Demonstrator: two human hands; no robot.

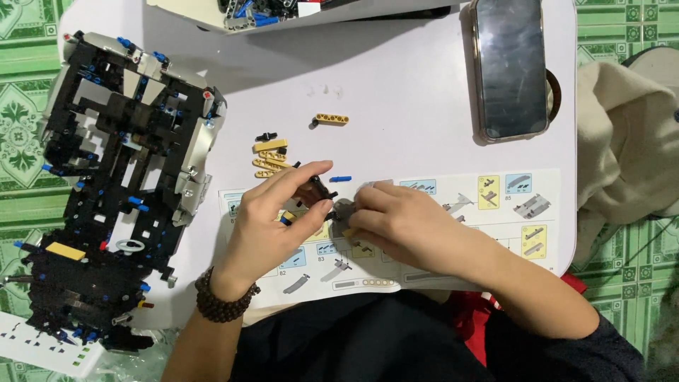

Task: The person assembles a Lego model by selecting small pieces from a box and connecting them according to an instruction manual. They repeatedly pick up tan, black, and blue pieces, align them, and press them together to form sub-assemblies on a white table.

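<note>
Over the open instruction booklet (438, 233) at the near edge of the white desk (396, 92), both hands meet on a small black-and-grey plastic building-brick subassembly (327, 201). The left hand (272, 223) has its fingers (311, 170) curled closed around the dark part, thumb below and forefinger above. The right hand (399, 219) pinches the round grey piece at its side, fingertips nearly shut on it. The assembly looks light, rigid and smooth, likely to slip or pop apart if squeezed at a joint; holding it by its solid body seems safest. Just beyond lie loose tan beams (269, 157), a small blue pin (340, 179) and a tan holed beam (331, 119). A large black brick-built chassis (120, 177) rests to the left, a dark smartphone (509, 67) at the far right.
</note>
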